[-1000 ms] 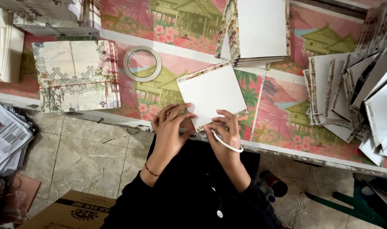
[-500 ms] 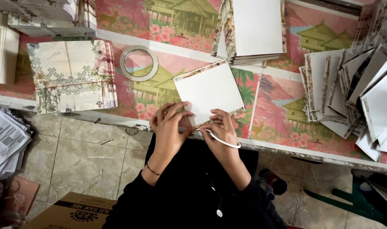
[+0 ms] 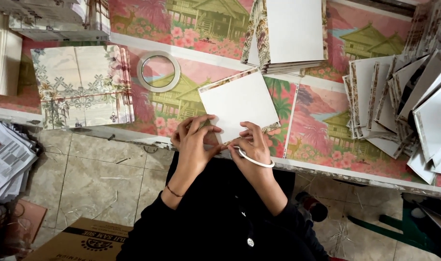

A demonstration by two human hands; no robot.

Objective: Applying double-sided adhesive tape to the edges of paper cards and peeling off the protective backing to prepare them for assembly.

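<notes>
Just past both hands, the white card [image 3: 238, 102] lies tilted on the bench [image 3: 327, 116]; left hand [image 3: 194, 140] and right hand [image 3: 249, 145] pinch its near edge.

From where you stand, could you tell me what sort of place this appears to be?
Probably a small craft or paper-goods workshop. Both hands, left hand and right hand, work on a white card, with a tape roll, floral printed sheets and piled white cards on the table.
</notes>
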